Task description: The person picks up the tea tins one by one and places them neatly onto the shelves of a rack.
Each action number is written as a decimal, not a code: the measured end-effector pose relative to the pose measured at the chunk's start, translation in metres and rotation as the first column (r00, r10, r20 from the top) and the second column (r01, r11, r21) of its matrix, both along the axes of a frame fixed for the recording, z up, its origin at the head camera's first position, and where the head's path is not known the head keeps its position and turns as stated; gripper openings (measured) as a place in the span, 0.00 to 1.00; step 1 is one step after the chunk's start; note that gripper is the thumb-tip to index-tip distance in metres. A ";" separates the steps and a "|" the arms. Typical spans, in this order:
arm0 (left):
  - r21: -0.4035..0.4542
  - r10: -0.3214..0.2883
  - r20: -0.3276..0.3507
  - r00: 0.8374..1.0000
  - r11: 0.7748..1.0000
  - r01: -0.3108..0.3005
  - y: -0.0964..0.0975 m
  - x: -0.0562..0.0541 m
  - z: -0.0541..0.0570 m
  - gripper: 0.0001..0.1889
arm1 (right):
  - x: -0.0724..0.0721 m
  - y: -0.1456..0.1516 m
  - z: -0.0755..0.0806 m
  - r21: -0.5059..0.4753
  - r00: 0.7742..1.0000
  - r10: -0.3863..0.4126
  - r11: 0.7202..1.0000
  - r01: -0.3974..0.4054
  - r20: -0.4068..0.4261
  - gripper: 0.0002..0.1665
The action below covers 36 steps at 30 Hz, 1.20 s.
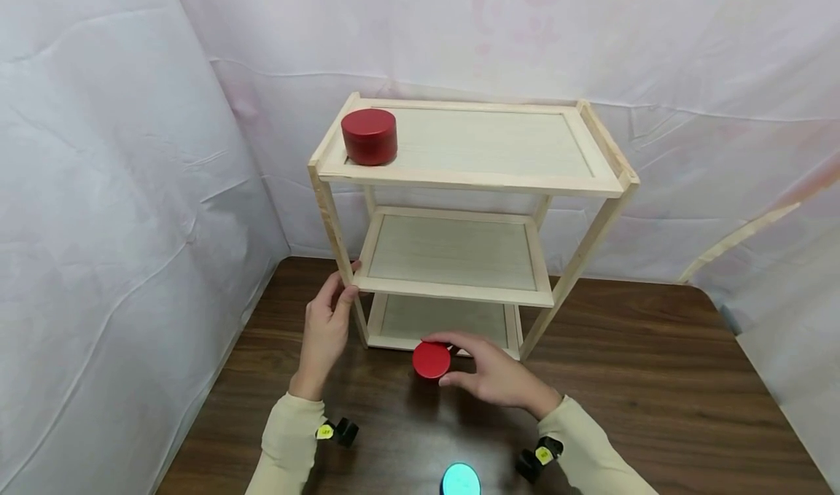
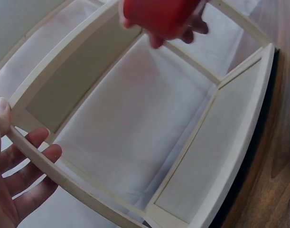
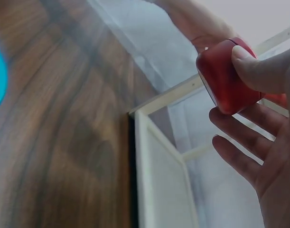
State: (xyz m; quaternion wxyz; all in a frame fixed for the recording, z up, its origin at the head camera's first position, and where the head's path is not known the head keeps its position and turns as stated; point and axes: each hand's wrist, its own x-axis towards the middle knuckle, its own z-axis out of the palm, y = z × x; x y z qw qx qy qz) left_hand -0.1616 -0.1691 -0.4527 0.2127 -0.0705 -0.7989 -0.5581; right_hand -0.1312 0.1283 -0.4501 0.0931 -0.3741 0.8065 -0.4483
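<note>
A pale wooden three-tier shelf (image 1: 453,286) stands on the table against the cloth backdrop. My left hand (image 1: 327,329) grips its front left post at the middle tier, thumb in front; the left wrist view shows the fingers (image 2: 33,183) curled round the post. In front of the lower tiers, my right hand (image 1: 495,371) holds a small round red tin (image 1: 431,360) between thumb and fingers. The right wrist view shows the thumb pressed on the side of this tin (image 3: 225,78). A larger red tin (image 1: 370,138) sits on the top tier's left end.
A round turquoise-topped container (image 1: 461,479) stands on the dark wooden table (image 1: 656,378) near the bottom edge of the head view. White cloth (image 1: 131,189) hangs at the left and behind the shelf. Each wrist wears a small black camera.
</note>
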 end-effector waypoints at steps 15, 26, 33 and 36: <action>-0.004 0.012 -0.005 1.000 1.000 -0.012 -0.001 0.000 0.000 0.21 | -0.013 -0.011 0.072 -0.010 0.984 -0.057 0.998 0.056 -0.171 0.38; 0.008 0.003 -0.004 1.000 1.000 -0.003 -0.001 -0.001 -0.001 0.20 | -0.025 -0.015 0.128 -0.048 0.956 -0.107 0.994 0.098 -0.274 0.38; 0.001 0.005 -0.001 1.000 1.000 -0.005 -0.001 -0.001 0.000 0.20 | -0.030 -0.021 0.148 -0.123 0.924 -0.095 0.991 0.053 -0.370 0.38; -0.001 0.005 0.001 1.000 1.000 -0.005 -0.001 -0.001 -0.001 0.20 | -0.030 -0.022 0.154 -0.137 0.921 -0.097 0.989 0.048 -0.378 0.38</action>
